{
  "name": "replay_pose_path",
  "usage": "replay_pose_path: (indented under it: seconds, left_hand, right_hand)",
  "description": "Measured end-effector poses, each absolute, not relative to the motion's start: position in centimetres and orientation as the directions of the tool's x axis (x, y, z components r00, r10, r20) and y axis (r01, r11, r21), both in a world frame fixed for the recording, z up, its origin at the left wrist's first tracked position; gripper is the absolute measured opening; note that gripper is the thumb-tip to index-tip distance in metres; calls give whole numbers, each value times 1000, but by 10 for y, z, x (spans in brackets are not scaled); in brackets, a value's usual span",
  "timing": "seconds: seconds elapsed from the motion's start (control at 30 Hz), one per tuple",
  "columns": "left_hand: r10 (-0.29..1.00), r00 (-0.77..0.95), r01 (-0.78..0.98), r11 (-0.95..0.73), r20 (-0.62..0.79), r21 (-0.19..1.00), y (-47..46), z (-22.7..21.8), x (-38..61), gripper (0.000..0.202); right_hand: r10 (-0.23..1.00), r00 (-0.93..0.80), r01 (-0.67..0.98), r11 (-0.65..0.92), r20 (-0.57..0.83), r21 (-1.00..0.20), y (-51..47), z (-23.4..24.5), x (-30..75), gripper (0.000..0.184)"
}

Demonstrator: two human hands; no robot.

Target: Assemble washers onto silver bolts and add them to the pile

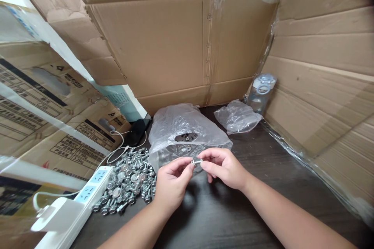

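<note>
**Left hand** (172, 183): narrow pinch, thumb and fingertips on one end of a small silver bolt (196, 162).
**Right hand** (223, 169): narrow pinch on the other end, remaining fingers loosely curled.
**Held part:** between the hands, above a clear plastic bag (181, 132) (any washer on it is too small to tell).
**Grip note:** fingertips alone, palms off the part, seems a sound way to steady something this small.
**Nearby:** a loose pile of hex flange bolts (125, 181) just beside the left hand, next to a white power strip (87, 190).
**Surface:** dark wood-grain table (233, 210), backed by cardboard sheets (163, 46).
</note>
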State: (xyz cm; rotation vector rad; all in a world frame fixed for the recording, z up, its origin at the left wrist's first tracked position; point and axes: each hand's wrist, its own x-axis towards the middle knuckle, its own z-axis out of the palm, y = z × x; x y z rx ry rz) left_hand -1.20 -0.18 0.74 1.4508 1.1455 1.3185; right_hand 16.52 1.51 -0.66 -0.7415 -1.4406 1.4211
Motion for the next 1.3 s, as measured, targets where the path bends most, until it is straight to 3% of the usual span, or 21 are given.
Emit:
replay_pose_path:
  seconds: [0.2,0.4,0.83,1.0,1.13,1.3]
  left_hand:
    - [977,6,89,-212,212,973,-3,8,-11,17]
    - [982,-2,80,-190,191,979,-3,8,-11,16]
    - [991,0,-21,-131,131,991,-2,9,-12,23]
    - [994,-12,-27,-110,109,994,-2,9,-11,25]
    - [995,-14,-19,-101,101,995,-2,10,-10,24]
    - [996,-41,-20,-76,75,997,-2,9,-11,25]
  right_hand:
    - [910,-373,-125,147,184,-981,16,-2,164,28]
    - [915,-388,-44,101,110,-994,18,-4,163,53]
    - [916,-350,-134,155,194,-979,16,-5,166,28]
    - [924,-347,-61,149,161,-987,17,-3,164,29]
    - [916,-372,17,170,152,-985,18,1,166,41]
    - [932,-330,-24,152,151,-988,18,1,169,38]
